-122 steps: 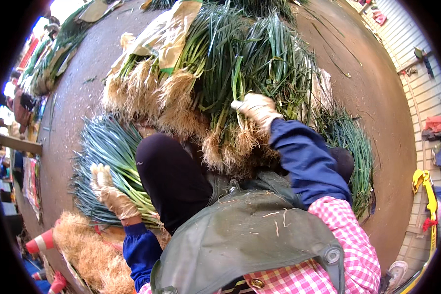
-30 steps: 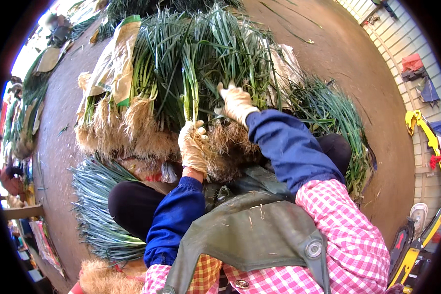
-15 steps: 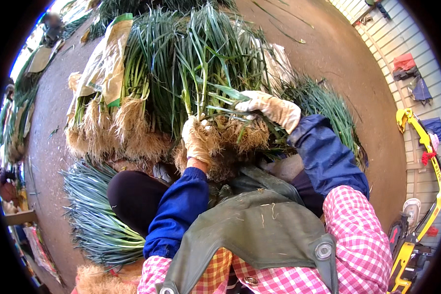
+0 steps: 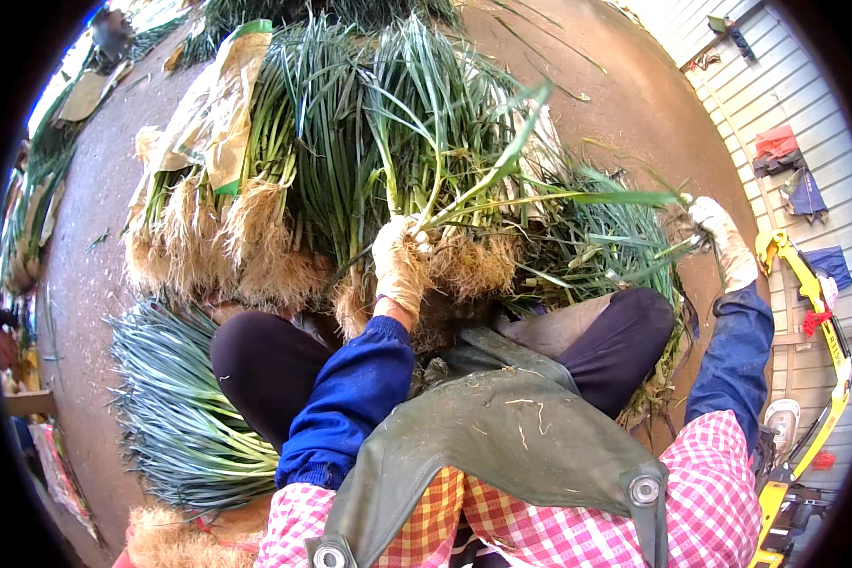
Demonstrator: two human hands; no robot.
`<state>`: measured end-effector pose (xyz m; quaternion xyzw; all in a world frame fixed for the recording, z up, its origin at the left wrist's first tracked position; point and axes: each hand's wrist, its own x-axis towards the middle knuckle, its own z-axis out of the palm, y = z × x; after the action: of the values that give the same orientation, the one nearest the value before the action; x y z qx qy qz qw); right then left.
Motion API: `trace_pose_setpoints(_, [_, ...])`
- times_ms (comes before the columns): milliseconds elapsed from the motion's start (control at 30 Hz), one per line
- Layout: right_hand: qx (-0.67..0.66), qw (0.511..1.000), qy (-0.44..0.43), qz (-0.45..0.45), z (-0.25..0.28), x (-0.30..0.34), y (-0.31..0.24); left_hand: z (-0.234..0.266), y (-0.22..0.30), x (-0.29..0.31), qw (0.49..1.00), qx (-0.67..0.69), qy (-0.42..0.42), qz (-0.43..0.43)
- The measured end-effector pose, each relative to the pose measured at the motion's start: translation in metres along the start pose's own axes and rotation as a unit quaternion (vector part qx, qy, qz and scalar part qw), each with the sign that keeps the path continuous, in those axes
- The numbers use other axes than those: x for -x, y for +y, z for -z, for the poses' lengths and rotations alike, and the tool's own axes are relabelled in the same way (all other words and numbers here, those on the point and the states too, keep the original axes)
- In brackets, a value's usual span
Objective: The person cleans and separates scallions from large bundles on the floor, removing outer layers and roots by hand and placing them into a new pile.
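Note:
My gloved left hand (image 4: 400,260) is closed around a few green onion stalks (image 4: 435,185) near their root end, in front of the big pile. Far out to the right, my gloved right hand (image 4: 721,237) is closed on stripped green onion leaves (image 4: 683,213), thin and partly blurred. Long leaves fan from the left hand toward the right one. Unpeeled green onions (image 4: 336,142) lie ahead of me, with shaggy tan roots (image 4: 265,232) facing me. Under the right arm's reach lies a heap of discarded leaves (image 4: 611,232).
By my left knee is a bundle of green onions (image 4: 185,407), with more roots (image 4: 175,540) behind it. A pale woven sack (image 4: 227,104) partly covers the pile. A yellow toy-like digger arm (image 4: 838,355) stands at right by the slatted wall (image 4: 776,85).
My right hand has swung from beside the left hand far out to the right, pulling leaves away. The left hand has shifted slightly right, still gripping stalks. My right knee now shows.

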<state>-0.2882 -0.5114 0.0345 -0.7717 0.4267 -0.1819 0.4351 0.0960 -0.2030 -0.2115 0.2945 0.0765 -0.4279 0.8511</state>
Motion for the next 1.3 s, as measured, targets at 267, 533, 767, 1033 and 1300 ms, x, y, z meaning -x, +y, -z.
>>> trace_pose_setpoints(267, [0.5, 0.858, 0.065, -0.1, 0.003, 0.013, 0.125, 0.01, -0.011, 0.0, 0.994, -0.106, -0.006, 0.015])
trace_pose_setpoints(533, [-0.092, 0.967, -0.233, -0.036, -0.264, -0.004, -0.029, 0.018, -0.013, 0.005, 0.992, -0.122, -0.01, -0.007])
trace_pose_setpoints(767, [0.287, 0.945, -0.148, 0.055, -0.405, -0.036, -0.056, 0.013, -0.014, 0.025, 0.977, -0.207, -0.021, -0.049])
trace_pose_setpoints(1033, [-0.241, 0.917, -0.308, -0.08, -0.438, -0.001, -0.027, 0.016, -0.009, 0.018, 0.993, -0.096, -0.044, 0.047])
trace_pose_setpoints(1300, [-0.332, 0.874, -0.344, 0.081, -0.411, 0.056, -0.066, 0.04, -0.007, 0.012, 0.996, -0.073, -0.026, 0.054])
